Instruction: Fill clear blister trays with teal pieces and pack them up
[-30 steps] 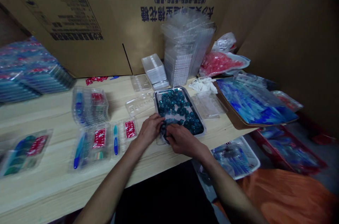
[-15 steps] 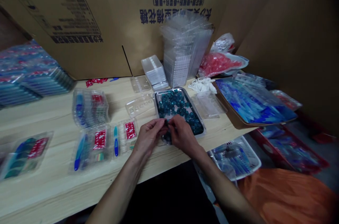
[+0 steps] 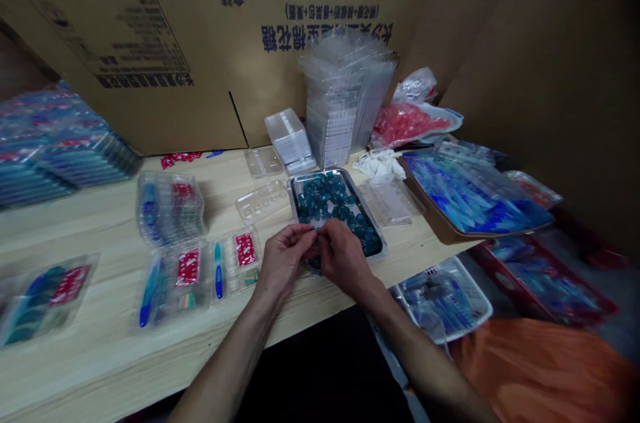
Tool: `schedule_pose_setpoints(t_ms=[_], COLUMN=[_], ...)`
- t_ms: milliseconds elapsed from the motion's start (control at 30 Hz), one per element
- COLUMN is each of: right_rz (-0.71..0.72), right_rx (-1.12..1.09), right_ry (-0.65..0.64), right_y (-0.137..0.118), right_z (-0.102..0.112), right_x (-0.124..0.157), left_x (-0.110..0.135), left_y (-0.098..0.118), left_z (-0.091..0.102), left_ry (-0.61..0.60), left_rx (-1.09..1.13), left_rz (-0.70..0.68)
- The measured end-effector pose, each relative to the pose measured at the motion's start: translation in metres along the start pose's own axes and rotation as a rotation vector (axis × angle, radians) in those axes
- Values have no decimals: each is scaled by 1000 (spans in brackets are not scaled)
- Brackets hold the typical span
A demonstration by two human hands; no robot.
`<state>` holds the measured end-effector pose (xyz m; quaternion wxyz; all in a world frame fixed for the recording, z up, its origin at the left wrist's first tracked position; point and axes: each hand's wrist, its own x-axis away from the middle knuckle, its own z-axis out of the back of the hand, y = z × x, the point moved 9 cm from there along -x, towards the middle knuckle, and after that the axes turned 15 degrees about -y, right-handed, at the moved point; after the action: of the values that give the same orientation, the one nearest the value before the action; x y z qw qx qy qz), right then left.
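My left hand (image 3: 284,256) and my right hand (image 3: 345,255) meet over the near edge of a metal tray (image 3: 381,236). Fingers and thumbs of both are pinched together, their tips touching or nearly so. Whatever sits between them is too small and covered to make out. Loose dark teal, translucent pieces (image 3: 325,191) fill much of the tray, some hidden behind my hands. Left of my left hand lies a clear blister tray (image 3: 233,256) with a blue pen-like tool (image 3: 219,270), a red patterned packet (image 3: 245,249) and a small striped block (image 3: 251,276).
Behind the tray rise stacked clear plastic trays (image 3: 327,116) before a large carton (image 3: 210,30). A box of blue tools (image 3: 470,193) stands right, a white basket (image 3: 470,296) below it. Filled blister packs (image 3: 170,206) pile up left. Clear empty trays (image 3: 261,202) lie nearby.
The view has shifted slightly. Both hands stay together at the tray's near edge; a small dark piece seen between the fingertips before is now hidden by the fingers.
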<state>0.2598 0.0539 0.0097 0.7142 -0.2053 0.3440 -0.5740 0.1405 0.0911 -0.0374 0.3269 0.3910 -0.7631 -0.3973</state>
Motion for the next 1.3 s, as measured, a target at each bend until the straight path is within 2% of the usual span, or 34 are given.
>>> schedule_pose_setpoints(t_ms=[67, 167, 233, 333, 500, 633, 800, 900, 1000, 1167, 1300], right_rz=[58, 103, 58, -32, -74, -147, -109, -104, -103, -111, -91], right_rx=[80, -60, -150, -92, 136, 192, 25, -19, -68, -286, -362], right_ry=[8, -30, -35, -83, -195, -226, -241, -195, -162, -132, -122], right_y=[-11, -11, -3, 4, -3, 1, 1, -1, -5, -8, -8], right_z=[0, 0, 2, -2, -15, -15, -15, -15, -19, -24, -29], right_x=[2, 1, -2, -4, -6, -8, -13, -15, -21, -32, -37], left_x=[0, 0, 0, 0, 6, 10, 9, 8, 8, 11, 14], left_y=[-1, -4, -3, 2, 13, 14, 14, 16, 20, 23, 21], left_z=[4, 9, 10, 9, 4, -3, 10, 17, 22, 31, 37], left_ry=[42, 59, 39, 8, 4, -52, 38, 84, 99, 113, 137], left_rx=[42, 95, 80, -80, -491, -608, -481, -350, -219, 52, 44], left_rz=[-4, 18, 14, -35, -142, -167, -126, -121, -145, -121, -56])
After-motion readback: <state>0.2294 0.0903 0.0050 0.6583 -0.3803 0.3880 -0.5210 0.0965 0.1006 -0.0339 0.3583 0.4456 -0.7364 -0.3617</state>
